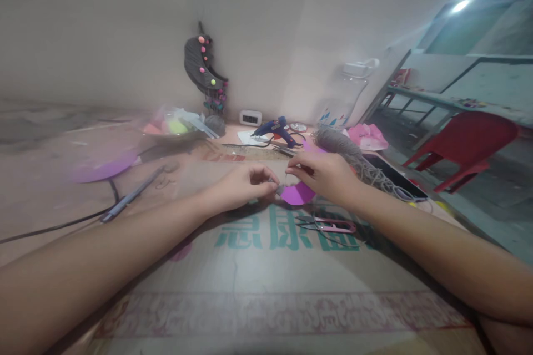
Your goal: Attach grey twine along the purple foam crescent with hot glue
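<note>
The work in hand is a purple curved piece, located between the two hands above a printed sheet bearing teal characters and a reddish patterned band. The left hand has its thumb and fingers closed on the piece's left end, where a short grey wrapping shows next to the fingertips. The right hand is held narrow above the piece, thumb and forefinger brought together on a thin strand; the full run of this strand is too blurred to trace. Pink-handled snips lie on the sheet, just below and to the right of the piece, with a loose grey thread beside them. Beyond the right hand lies a grey yarn skein, beside a dark-faced flat device and near a pink bag. A blue glue gun and a white digital clock are at the wall. Above the clock's left side hangs a grey crescent dotted with coloured balls. At left, a purple disc and a pen lie on the table.
</note>
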Demonstrator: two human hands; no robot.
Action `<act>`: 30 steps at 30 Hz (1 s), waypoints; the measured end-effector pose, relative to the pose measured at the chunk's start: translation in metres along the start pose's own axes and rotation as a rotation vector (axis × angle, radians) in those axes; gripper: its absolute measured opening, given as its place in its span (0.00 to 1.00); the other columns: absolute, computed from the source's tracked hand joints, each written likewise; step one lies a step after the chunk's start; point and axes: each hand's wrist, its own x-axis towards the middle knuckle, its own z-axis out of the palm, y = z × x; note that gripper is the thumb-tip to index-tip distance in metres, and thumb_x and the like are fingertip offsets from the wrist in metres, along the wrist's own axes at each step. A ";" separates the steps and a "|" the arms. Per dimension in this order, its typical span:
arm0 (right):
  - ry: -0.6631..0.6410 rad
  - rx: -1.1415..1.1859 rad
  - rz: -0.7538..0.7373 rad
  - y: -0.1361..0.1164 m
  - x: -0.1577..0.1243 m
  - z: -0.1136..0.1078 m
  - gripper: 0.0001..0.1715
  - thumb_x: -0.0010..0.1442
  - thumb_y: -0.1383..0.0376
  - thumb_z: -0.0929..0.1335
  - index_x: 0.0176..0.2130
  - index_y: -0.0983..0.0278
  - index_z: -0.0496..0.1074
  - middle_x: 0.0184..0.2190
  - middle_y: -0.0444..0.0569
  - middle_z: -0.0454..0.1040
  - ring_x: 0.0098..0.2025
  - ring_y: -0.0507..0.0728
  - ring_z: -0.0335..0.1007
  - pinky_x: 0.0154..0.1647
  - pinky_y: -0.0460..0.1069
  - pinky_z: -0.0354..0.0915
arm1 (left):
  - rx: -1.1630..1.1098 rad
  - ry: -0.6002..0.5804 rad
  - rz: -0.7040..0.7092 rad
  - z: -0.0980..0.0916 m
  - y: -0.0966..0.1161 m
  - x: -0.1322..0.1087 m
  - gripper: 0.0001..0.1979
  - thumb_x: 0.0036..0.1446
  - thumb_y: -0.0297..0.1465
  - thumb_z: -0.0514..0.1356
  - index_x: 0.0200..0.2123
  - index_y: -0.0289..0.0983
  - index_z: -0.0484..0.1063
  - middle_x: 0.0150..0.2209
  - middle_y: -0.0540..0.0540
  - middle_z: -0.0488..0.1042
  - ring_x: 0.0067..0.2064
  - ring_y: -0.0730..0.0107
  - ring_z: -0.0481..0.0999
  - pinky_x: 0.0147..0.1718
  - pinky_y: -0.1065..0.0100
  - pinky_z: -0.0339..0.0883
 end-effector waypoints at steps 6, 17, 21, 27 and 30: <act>0.023 0.039 0.058 0.014 0.005 -0.005 0.10 0.60 0.57 0.67 0.35 0.60 0.76 0.29 0.44 0.76 0.29 0.52 0.67 0.30 0.46 0.57 | -0.028 -0.084 -0.015 -0.001 0.003 -0.002 0.07 0.53 0.32 0.60 0.35 0.36 0.72 0.26 0.49 0.75 0.27 0.74 0.72 0.25 0.74 0.62; -0.025 0.358 0.326 0.060 0.019 -0.024 0.15 0.58 0.57 0.66 0.34 0.64 0.78 0.33 0.48 0.78 0.35 0.55 0.71 0.34 0.48 0.63 | 0.007 -0.196 -0.010 -0.008 0.001 -0.003 0.10 0.52 0.37 0.63 0.35 0.37 0.76 0.32 0.47 0.77 0.34 0.70 0.74 0.33 0.71 0.66; -0.181 0.469 0.351 0.069 0.017 -0.018 0.16 0.59 0.57 0.65 0.36 0.63 0.79 0.33 0.49 0.79 0.35 0.57 0.73 0.35 0.49 0.65 | 0.004 -0.227 -0.017 -0.009 0.001 -0.003 0.09 0.53 0.36 0.63 0.35 0.38 0.76 0.33 0.47 0.78 0.35 0.70 0.74 0.34 0.71 0.66; -0.266 0.539 0.135 0.057 0.017 -0.023 0.24 0.50 0.62 0.72 0.49 0.60 0.74 0.48 0.49 0.75 0.49 0.61 0.70 0.48 0.52 0.65 | -0.072 -0.123 -0.029 -0.009 0.003 -0.002 0.08 0.54 0.35 0.62 0.35 0.38 0.74 0.27 0.50 0.74 0.29 0.73 0.72 0.29 0.73 0.63; -0.120 0.624 0.200 0.037 0.014 -0.019 0.23 0.53 0.62 0.70 0.50 0.60 0.73 0.52 0.50 0.73 0.50 0.61 0.70 0.48 0.53 0.66 | -0.126 -0.049 -0.041 -0.008 0.002 -0.001 0.08 0.54 0.35 0.60 0.35 0.37 0.73 0.24 0.51 0.71 0.25 0.75 0.70 0.26 0.73 0.61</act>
